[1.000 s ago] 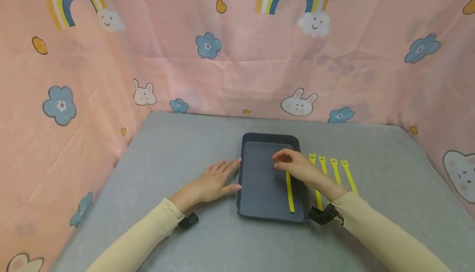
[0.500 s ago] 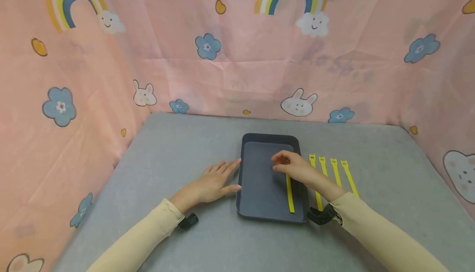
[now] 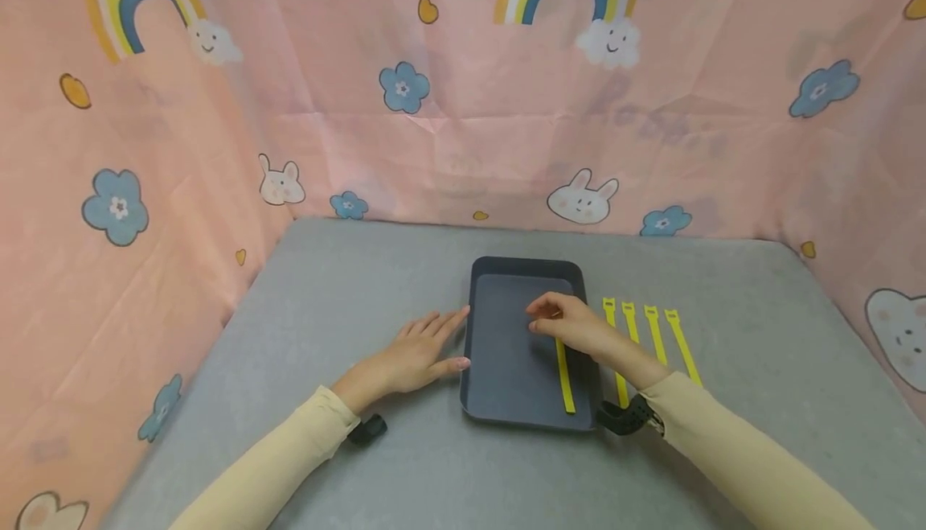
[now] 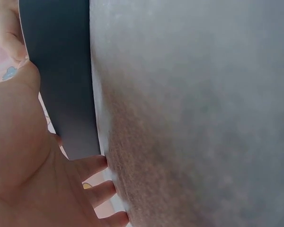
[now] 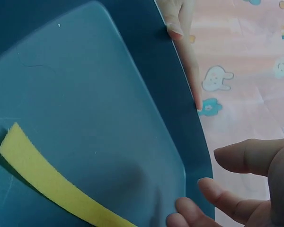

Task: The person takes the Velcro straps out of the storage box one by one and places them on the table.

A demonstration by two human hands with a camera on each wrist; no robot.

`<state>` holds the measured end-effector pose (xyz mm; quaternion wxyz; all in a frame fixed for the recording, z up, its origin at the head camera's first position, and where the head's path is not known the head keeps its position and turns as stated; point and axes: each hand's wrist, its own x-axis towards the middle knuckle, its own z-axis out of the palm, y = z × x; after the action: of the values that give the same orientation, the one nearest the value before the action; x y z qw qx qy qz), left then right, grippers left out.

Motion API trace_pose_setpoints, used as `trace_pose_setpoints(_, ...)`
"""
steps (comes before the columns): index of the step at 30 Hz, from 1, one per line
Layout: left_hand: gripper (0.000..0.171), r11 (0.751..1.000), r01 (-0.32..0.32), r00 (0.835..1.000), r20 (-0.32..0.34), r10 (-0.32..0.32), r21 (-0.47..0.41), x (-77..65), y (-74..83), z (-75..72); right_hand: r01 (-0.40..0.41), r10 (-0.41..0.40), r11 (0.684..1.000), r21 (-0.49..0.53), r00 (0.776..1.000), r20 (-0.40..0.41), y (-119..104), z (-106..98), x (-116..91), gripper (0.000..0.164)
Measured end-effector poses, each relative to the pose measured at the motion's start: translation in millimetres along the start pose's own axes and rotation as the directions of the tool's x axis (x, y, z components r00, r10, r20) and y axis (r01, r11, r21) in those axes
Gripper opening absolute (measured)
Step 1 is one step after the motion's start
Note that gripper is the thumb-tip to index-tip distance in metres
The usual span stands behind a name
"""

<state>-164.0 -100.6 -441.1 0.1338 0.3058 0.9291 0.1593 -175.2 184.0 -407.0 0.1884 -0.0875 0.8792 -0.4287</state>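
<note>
A dark grey rectangular tray (image 3: pixel 506 377) lies on the table. My left hand (image 3: pixel 411 357) rests beside its left side, fingers stretched out and tips touching the wall; in the left wrist view the fingertips meet the lower edge of the tray's wall (image 4: pixel 61 71). Inside the tray, toward the right, lies one yellow hook-and-loop cable tie (image 3: pixel 565 377). Over its far end hovers my right hand (image 3: pixel 575 327), fingers loosely bent. The right wrist view shows the thumb (image 5: pixel 246 158) apart from the fingers with nothing between them, and the tie (image 5: pixel 57 182) loose on the tray floor.
Several more yellow cable ties (image 3: pixel 656 337) lie side by side on the grey table (image 3: pixel 347 289) right of the tray, partly under my right forearm. A pink patterned curtain (image 3: pixel 492 144) encloses the table at the back and sides. Each wrist wears a black strap (image 3: pixel 625 416).
My right hand has drifted very slightly left over the tray. The left hand, the tray and the cable ties stay where they were.
</note>
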Motion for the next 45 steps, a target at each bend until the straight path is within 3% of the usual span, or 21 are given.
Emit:
trace_pose_setpoints(6,0.08,1.0,-0.011,1.0,-0.005,0.011,-0.014,0.7,-0.6,-0.5,0.01,-0.008,0.999,-0.035,0.999,0.044,1,0,1,0.034)
trace_pose_setpoints(38,0.079,1.0,-0.009,1.0,-0.016,0.009,-0.003,1.7,-1.4,-0.7,0.022,-0.021,0.999,-0.034,1.0,0.009,0,8,11,0.032)
trace_pose_setpoints(45,0.08,1.0,0.009,1.0,0.006,-0.009,0.003,1.8,-1.7,-0.1,0.028,-0.028,0.999,-0.033,1.0,0.009,0,9,13,0.03)
